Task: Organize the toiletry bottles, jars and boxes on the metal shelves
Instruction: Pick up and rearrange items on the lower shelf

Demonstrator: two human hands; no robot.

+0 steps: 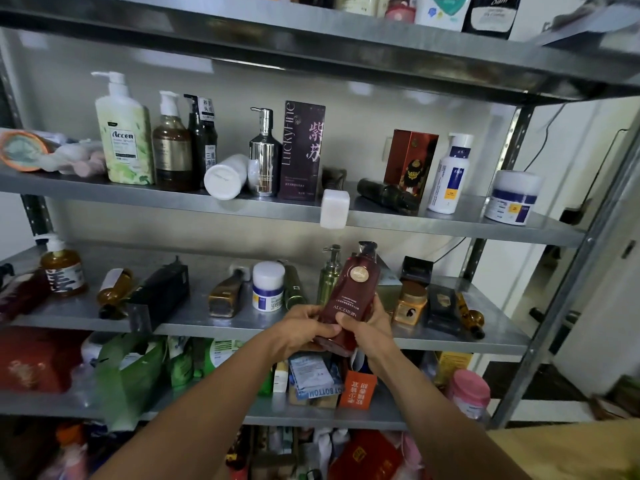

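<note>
Maroon pump bottle [348, 299], tilted in front of the middle shelf [214, 325], is pinched low on its body by left hand [304, 332] and right hand [369, 329], so setting it down could topple the crowded gold bottle [329, 280] or jar [410, 303].

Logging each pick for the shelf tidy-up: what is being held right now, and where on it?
A dark red pump bottle, gripped around its lower body by both the left hand and right hand.

Both hands [304, 329] grip maroon pump bottle [349, 292].
</note>
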